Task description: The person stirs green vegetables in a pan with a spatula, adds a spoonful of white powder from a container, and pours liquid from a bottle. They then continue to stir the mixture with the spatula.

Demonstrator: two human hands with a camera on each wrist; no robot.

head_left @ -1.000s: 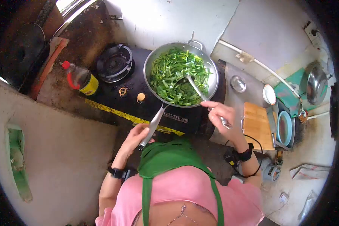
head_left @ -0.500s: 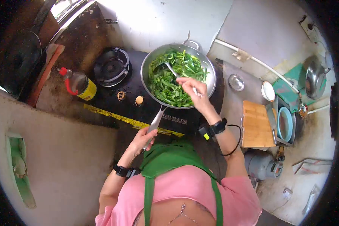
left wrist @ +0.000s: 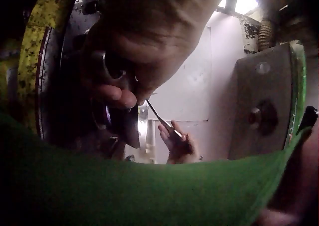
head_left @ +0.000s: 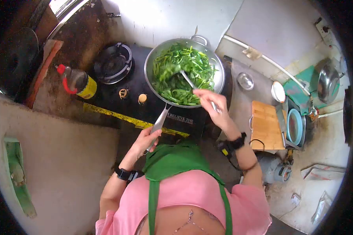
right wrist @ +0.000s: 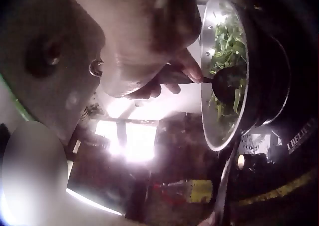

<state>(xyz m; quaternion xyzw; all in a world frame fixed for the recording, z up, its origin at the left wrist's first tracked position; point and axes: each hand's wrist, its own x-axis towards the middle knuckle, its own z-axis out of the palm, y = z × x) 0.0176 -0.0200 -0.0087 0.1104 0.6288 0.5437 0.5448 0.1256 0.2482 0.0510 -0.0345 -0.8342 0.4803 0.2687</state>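
A wide metal wok (head_left: pixel 220 80) full of chopped leafy greens (head_left: pixel 200 60) stands on the stove. My left hand (head_left: pixel 146 140) is wrapped around its long handle (head_left: pixel 159 120) near the end; the left wrist view shows the fingers curled below the looped tip. Over the wok's near right rim, my right hand (head_left: pixel 215 105) grips a ladle (head_left: pixel 188 80) by its metal handle. The ladle's dark round bowl (right wrist: pixel 227 86) is down among the greens, partly covered by them in the head view. Some leaves left of it look blurred.
Left of the wok are an unused burner (head_left: pixel 113 64) and a red-capped bottle (head_left: pixel 80 83). To the right stand a small metal bowl (head_left: pixel 245 81), a white bowl (head_left: pixel 278 92), a wooden cutting board (head_left: pixel 264 125) with a knife (head_left: pixel 281 121), and a blue basin (head_left: pixel 293 127).
The ladle swept from the middle to the left side of the greens, then back toward the middle, turning leaves over. My right hand moved left, then slightly right and nearer; the left keeps hold of the handle.
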